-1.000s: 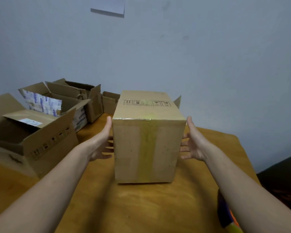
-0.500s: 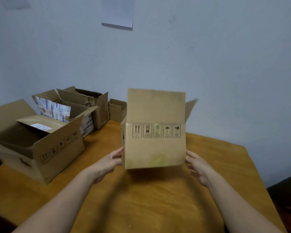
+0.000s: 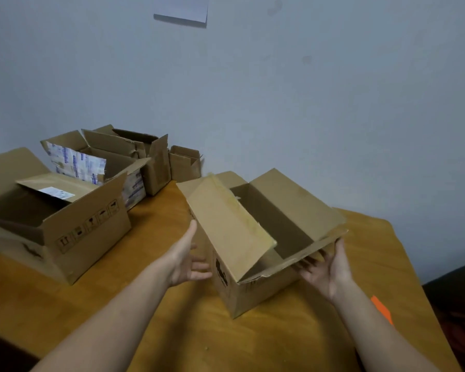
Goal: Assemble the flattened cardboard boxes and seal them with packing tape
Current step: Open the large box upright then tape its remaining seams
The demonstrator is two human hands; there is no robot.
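Brackets the open-topped cardboard box [image 3: 258, 289] mid wooden table [image 3: 172, 331], flaps raised. Keeps left hand [image 3: 188, 260] beside its left wall, fingers straight and spread, pinching nothing. Sets right hand [image 3: 326, 269], fingers likewise spread, under its right edge. Leaves other open boxes [image 3: 65, 229] at left.

Wall sheet [image 3: 181, 8] half beyond the top edge; print [image 3: 221, 272] on the box [image 3: 263, 288] illegibly blurred.

Box [image 3: 253, 264] right of open cartons [image 3: 73, 224]
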